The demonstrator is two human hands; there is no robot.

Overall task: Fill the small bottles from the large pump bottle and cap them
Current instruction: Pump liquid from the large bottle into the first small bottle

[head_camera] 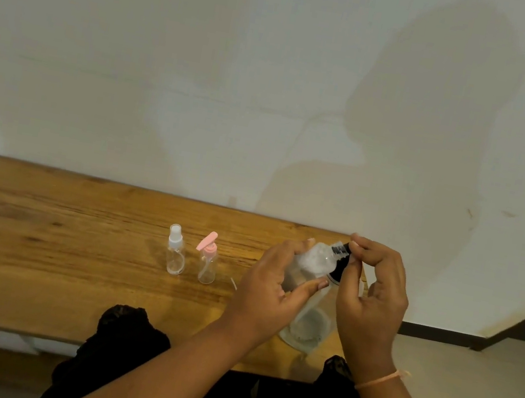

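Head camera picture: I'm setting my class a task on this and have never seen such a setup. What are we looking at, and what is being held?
No machine here: a person wears one camera on the head, looking down at their own two hands. On the wooden table two small clear bottles stand upright: the white-topped bottle and the pink-topped bottle. The left hand holds the large clear bottle, tilted, while the right hand pinches its black pump top.
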